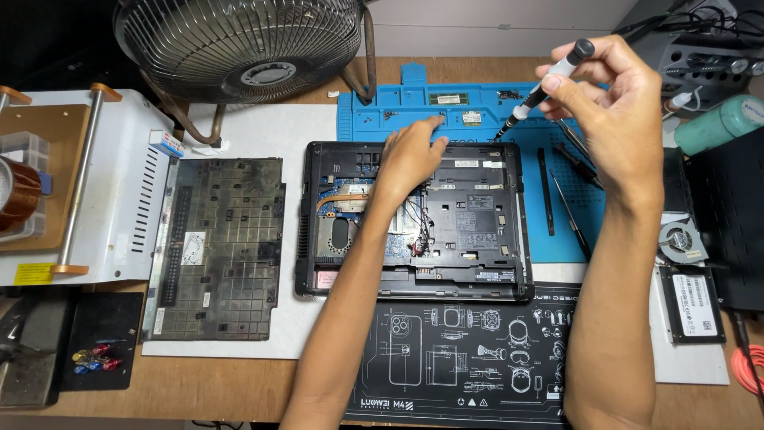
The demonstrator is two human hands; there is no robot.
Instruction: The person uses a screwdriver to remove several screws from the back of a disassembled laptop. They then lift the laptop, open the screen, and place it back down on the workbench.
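1. While the view sweeps in from the far left of the frame, a white machine (119, 171) with orange-capped rails sits beside a roll of amber tape (17, 193), both partly cut off by the edge.
2. Next over, left of centre, the laptop's removed bottom cover (216, 247) lies inner side up on a white sheet, set aside so the chassis stays reachable. A fan (239, 44) looms at the top, its upper part out of frame.
3. Centre frame now: the opened laptop (414, 219) rests across a blue work mat (469, 99) and a black diagram mat (469, 350), insides exposed.
4. The left hand (410, 155) lies palm down on the laptop's far edge, fingers spread and closed on nothing, apparently steadying the chassis. It hides whatever sits beneath it.
5. Upper right, the right hand (613, 103) is clamped on a precision screwdriver (545, 84), thumb and fingers pinching the barrel, tip angled down toward the blue mat's trays. The tip is too small to show whether it carries a screw.
6. Right of the laptop, slim black pry tools (557, 199) wait on the blue mat, within easy reach.
7. Far right: a loose cooling fan (680, 239) and a flat drive (692, 304), with a teal bottle (720, 123) partly cut off.
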